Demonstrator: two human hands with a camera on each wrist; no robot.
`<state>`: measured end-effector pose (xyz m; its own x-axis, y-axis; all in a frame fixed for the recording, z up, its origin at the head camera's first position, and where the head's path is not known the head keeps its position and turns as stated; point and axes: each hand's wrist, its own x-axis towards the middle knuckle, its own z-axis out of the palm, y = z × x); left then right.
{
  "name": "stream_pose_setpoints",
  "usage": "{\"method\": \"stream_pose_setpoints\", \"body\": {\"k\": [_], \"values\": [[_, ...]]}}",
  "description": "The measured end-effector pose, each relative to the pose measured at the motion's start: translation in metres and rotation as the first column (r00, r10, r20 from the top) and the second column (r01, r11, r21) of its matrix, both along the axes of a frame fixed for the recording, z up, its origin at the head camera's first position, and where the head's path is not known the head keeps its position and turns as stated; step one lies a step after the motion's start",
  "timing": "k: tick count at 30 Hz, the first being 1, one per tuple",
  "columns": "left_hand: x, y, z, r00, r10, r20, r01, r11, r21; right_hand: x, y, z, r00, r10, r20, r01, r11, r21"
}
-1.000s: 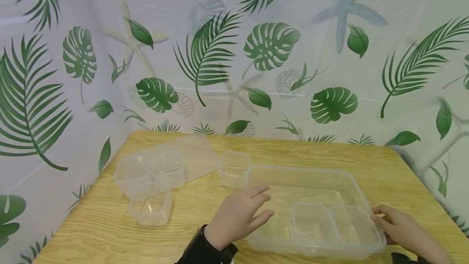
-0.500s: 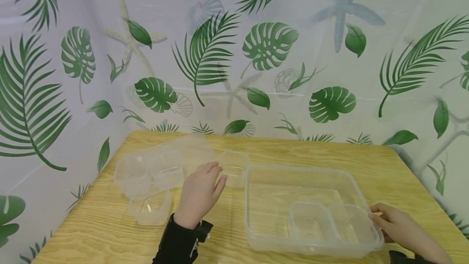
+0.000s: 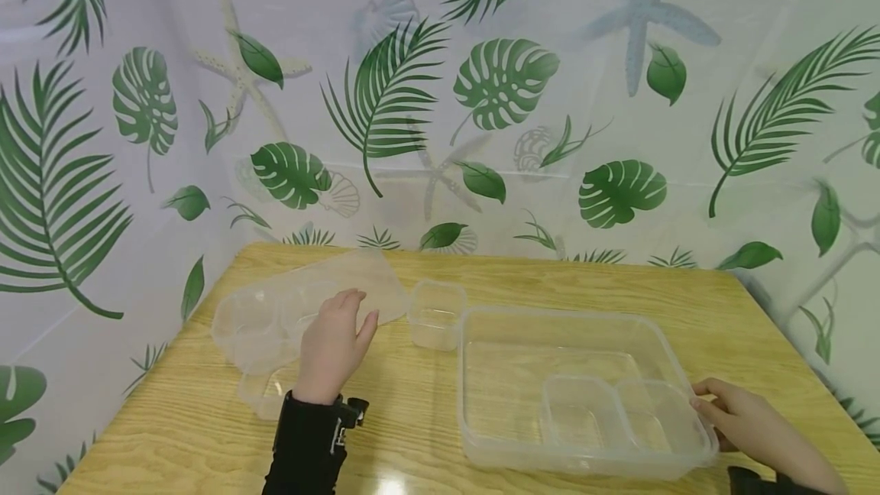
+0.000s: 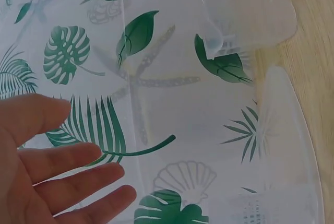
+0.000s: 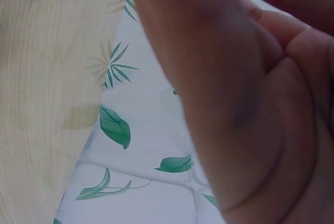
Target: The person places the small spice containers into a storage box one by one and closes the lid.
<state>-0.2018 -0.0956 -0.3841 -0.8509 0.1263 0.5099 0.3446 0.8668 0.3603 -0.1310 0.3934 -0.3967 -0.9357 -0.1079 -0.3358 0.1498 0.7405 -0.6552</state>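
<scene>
Left hand (image 3: pixel 333 346) is open, fingers spread and holding nothing, over the left group: clear tubs (image 3: pixel 247 319) overlapping a flat clear lid (image 3: pixel 376 281), on or under it unclear, with one nearer tub (image 3: pixel 263 394) partly hidden by the wrist. Right hand (image 3: pixel 749 415) touches the right end of the large clear box (image 3: pixel 584 466); cannot tell whether it grips. Two inner tubs (image 3: pixel 580 415) sit in the box's near right corner; a lone tub (image 3: pixel 436 319) stands just beside its left end on the table (image 3: pixel 406 426). Tubs look light, thin, semi-stiff, probably slippery; best pinched by opposite walls near the rim.
</scene>
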Motion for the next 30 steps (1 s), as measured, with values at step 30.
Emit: {"method": "stream_pose_setpoints", "body": {"k": [30], "values": [[-0.014,-0.020,-0.022,0.951,0.122,0.285,-0.113,0.992,-0.047,-0.004,-0.002,0.001,0.999,-0.015,0.043,0.014,1.000,0.004]]}}
